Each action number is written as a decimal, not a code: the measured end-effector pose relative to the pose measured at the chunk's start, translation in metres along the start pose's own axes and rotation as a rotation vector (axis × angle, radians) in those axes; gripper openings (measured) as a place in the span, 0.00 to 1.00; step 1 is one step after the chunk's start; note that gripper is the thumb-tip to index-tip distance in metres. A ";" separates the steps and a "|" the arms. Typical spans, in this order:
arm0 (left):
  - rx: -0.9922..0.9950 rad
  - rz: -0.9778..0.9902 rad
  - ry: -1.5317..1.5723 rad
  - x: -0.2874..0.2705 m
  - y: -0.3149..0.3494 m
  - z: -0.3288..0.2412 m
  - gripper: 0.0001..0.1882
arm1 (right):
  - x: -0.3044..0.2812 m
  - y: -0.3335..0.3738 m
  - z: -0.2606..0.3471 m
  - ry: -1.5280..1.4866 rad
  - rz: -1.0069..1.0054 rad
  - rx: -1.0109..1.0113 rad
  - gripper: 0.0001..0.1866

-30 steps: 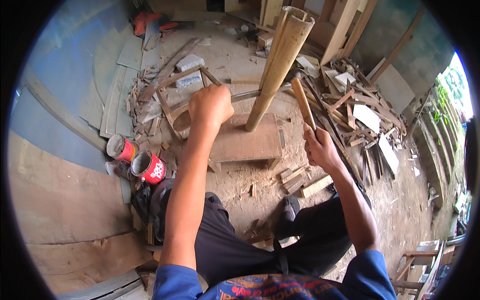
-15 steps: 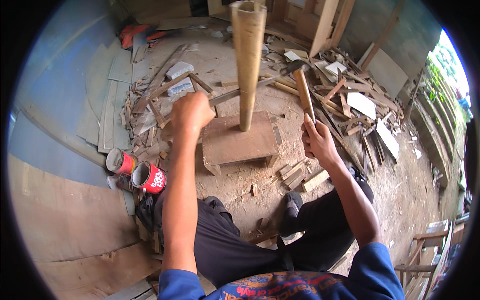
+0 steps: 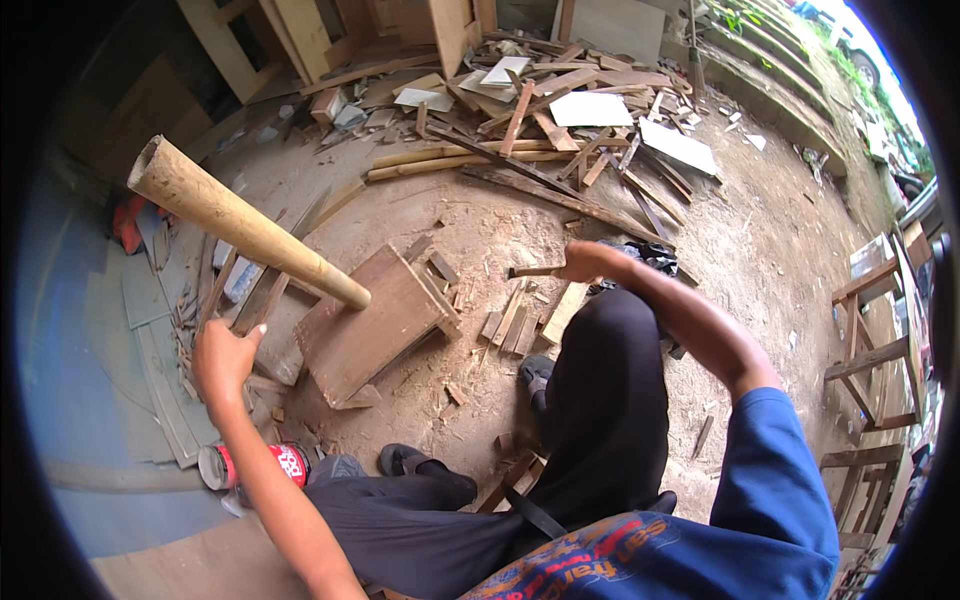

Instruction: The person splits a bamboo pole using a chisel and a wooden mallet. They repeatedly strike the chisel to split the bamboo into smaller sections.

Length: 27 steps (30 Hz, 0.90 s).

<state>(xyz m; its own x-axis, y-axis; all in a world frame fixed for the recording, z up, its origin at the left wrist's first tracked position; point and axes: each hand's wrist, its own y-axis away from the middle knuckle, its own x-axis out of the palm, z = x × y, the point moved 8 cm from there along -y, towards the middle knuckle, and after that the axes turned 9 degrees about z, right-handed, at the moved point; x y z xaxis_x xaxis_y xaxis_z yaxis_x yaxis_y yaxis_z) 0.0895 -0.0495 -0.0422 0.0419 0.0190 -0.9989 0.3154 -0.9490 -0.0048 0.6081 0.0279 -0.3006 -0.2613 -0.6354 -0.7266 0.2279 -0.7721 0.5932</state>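
Observation:
A thick bamboo pole (image 3: pixel 255 228) stands on a low wooden block-like stool (image 3: pixel 365 345), leaning left in the tilted view. My left hand (image 3: pixel 225 360) is closed beside the stool, its thumb showing. From it a long flat blade, apparently a machete (image 3: pixel 342 206), runs behind the pole; its handle is hidden in my fist. My right hand (image 3: pixel 590 262) is wrapped round a hammer (image 3: pixel 535 271) with a wooden handle, held right of the stool. The hammer points left, and its head is hard to make out.
Scrap wood and white board pieces (image 3: pixel 592 109) are heaped at the back. Bamboo lengths (image 3: pixel 440 158) lie before the heap. Small wood blocks (image 3: pixel 518 328) lie right of the stool. Red cans (image 3: pixel 285 462) stand near my left forearm. Wooden frames (image 3: pixel 880 355) stand at the right.
The view has swung right and tilted, putting the pole and stool further left. My right hand has lowered the hammer from beside the pole. My left hand stays closed.

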 end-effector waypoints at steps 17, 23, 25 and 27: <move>0.032 0.030 -0.183 -0.028 -0.047 -0.075 0.18 | 0.208 -0.098 -0.114 -0.603 -0.692 0.004 0.20; 0.100 0.021 -0.234 -0.025 -0.061 -0.097 0.20 | 0.206 -0.099 -0.192 -0.775 -0.649 0.369 0.29; 0.121 -0.023 -0.260 -0.029 -0.057 -0.110 0.20 | 0.219 -0.105 -0.180 -0.828 -0.554 0.471 0.34; 0.099 -0.007 -0.286 -0.037 -0.049 -0.121 0.20 | 0.233 -0.113 -0.149 -0.862 -0.509 0.517 0.41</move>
<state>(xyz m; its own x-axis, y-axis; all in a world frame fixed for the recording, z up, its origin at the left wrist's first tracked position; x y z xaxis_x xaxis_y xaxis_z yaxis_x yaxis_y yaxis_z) 0.1872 0.0348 0.0001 -0.2334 -0.0510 -0.9710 0.2204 -0.9754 -0.0018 0.6615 -0.0310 -0.5890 -0.8193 0.1140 -0.5619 -0.4539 -0.7277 0.5142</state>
